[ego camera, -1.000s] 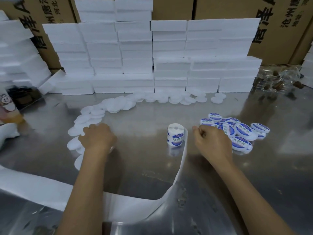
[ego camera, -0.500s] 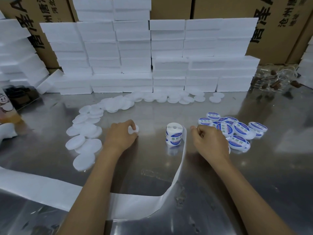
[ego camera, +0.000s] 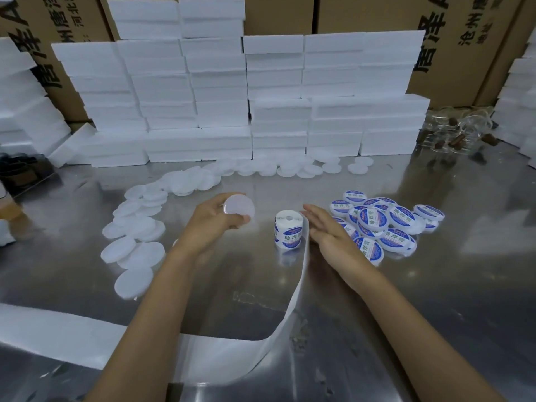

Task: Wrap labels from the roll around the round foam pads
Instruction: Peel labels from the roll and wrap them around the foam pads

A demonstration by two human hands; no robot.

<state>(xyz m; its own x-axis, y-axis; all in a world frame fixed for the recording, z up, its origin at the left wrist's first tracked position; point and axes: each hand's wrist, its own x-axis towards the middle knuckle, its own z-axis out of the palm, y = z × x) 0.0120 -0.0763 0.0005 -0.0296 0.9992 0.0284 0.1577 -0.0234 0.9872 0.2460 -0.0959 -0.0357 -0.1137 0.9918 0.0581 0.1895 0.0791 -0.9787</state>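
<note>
Now left fingers (ego camera: 232,220) around foam pad (ego camera: 239,209)

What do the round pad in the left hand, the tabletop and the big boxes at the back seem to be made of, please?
The round pad in the left hand looks like white foam: matte, slightly translucent, plain-edged. The tabletop appears to be polished sheet metal, probably stainless steel, since it mirrors the stacks and lights. The boxes look like brown corrugated cardboard, dull and printed with black characters.
</note>
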